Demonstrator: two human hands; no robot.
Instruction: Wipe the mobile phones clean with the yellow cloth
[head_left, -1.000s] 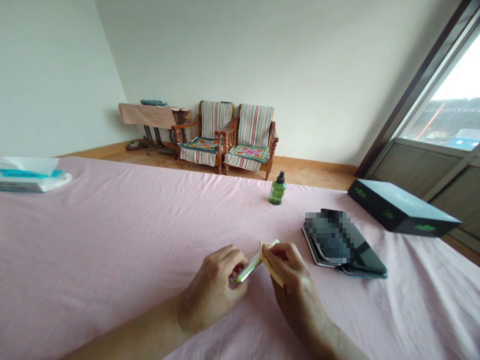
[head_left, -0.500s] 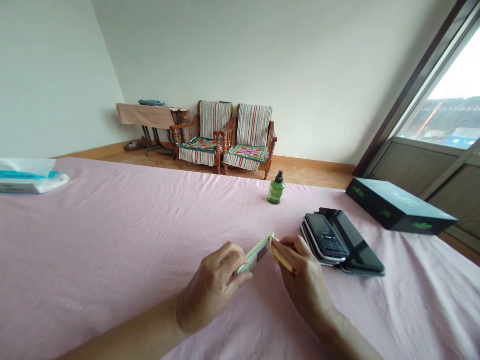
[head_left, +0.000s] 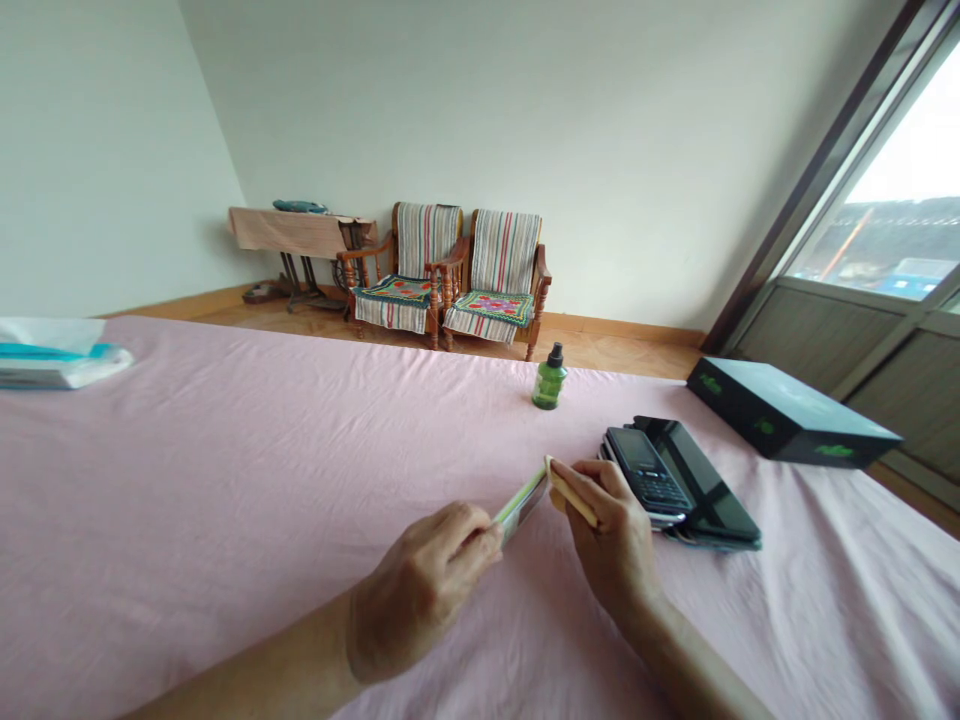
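My left hand is closed on the near end of a thin, flat phone with a light green edge, tilted up above the pink cloth. Its broad face is seen at a steep angle, so details are hard to read. Pinched in my right hand is a folded pale yellow cloth, which touches the far end of the phone. Just right of that hand lies a stack with a black keypad phone on top, resting partly on a black tablet.
A green spray bottle stands beyond my hands. A black box with green lettering sits at the right, and a tissue pack at the far left. Pink cloth covers the surface. Two wooden chairs are by the wall.
The phone has turned more edge-on, and my left fingers now cover more of its near end. My right hand has shifted slightly with the cloth, still at the phone's far end.
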